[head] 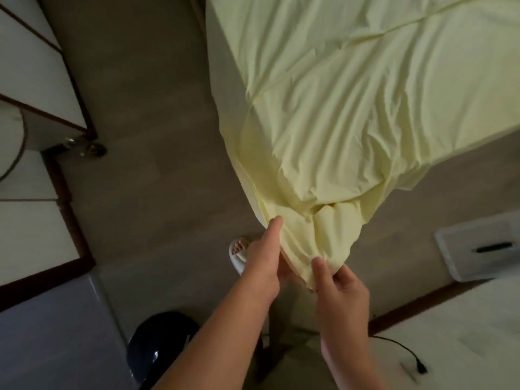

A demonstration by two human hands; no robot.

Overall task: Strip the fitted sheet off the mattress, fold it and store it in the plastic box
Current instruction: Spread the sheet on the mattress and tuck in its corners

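A pale yellow fitted sheet (351,94) covers the mattress, which fills the upper right. Its near corner hangs loose and bunched off the mattress end. My left hand (263,258) holds the left edge of that bunched corner, thumb on top and fingers tucked under the cloth. My right hand (337,285) pinches the lower hem of the same corner between thumb and fingers. A clear plastic box (478,253) with a dark handle lies on the floor at the right edge.
White cabinets with dark trim (36,114) line the left side. A dark round object (160,344) sits on the floor near my legs. My sandalled foot (239,251) stands beside the bed. A black cable (402,350) lies on a white surface at the lower right.
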